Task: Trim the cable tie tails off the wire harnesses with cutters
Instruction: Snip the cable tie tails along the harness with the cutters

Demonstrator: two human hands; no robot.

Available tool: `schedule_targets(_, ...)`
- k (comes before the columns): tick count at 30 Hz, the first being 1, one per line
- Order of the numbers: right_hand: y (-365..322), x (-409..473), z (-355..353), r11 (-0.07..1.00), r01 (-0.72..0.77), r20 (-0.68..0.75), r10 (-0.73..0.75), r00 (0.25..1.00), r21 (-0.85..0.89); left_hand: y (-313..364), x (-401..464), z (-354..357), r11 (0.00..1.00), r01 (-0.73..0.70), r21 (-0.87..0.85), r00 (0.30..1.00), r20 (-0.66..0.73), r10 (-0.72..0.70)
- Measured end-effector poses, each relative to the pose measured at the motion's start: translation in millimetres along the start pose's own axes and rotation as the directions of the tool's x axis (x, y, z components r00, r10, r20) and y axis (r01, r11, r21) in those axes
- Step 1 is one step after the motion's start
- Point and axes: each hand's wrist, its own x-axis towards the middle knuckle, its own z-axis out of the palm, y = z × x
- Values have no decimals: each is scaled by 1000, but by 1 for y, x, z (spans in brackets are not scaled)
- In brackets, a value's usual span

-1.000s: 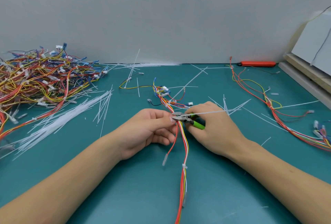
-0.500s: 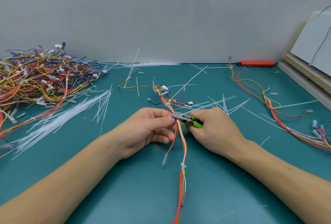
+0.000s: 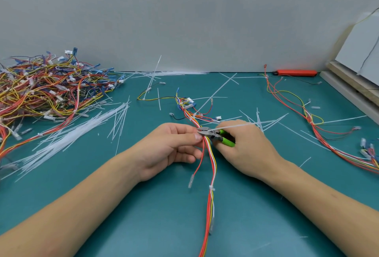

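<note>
Work mat (image 3: 256,205): teal, under both forearms, littered with white offcuts
Harness pile (image 3: 47,90): big tangle of red, yellow and blue wires, far out to the left of the left hand
Loose tie tails (image 3: 82,131): pale sheaf lying between that pile and the left hand
Second harness (image 3: 311,121): strung out flat, well to the right of the right hand
Harness in hand (image 3: 211,166): red, yellow and white wires running from beyond the hands, between them, and down toward the viewer; a trimmed tie sits lower on it, nearer the body
Left hand (image 3: 172,148): fingers curled, thumb and forefinger pinching the bundle just beside the cutter nose
Right hand (image 3: 246,148): closed round the green handles of the cutters, fingers wrapped
Cutters (image 3: 213,134): small flush type, steel nose against the bundle at the tie; whether the blades have fully met cannot be told
Cable tie tail (image 3: 235,126): thin white strip running from the cutter nose out over the back of the right hand
Handling, harness: light and limp, judged to sag wherever unsupported, so pinch it close beside the tie
Handling, tail: springy thin nylon, likely to flick away when severed
Risk: wire insulation looks soft; blades belong flush on the tie head, clear of the wires
</note>
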Motion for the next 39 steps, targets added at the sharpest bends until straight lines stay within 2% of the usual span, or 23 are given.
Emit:
schedule_targets(18,0,0,2,1000,-8,4,8,1000,-22,0,0,1,1000,-1,-6,1000,-31,0)
schedule_targets(24,0,-2,2,996,-84,-7,84,996,-36,1,0,0,1000,-3,-7,1000,-8,3)
schedule_targets(39,3,0,4,999,-6,-35,4,999,-36,1,0,3,1000,8,2,1000,-30,-8)
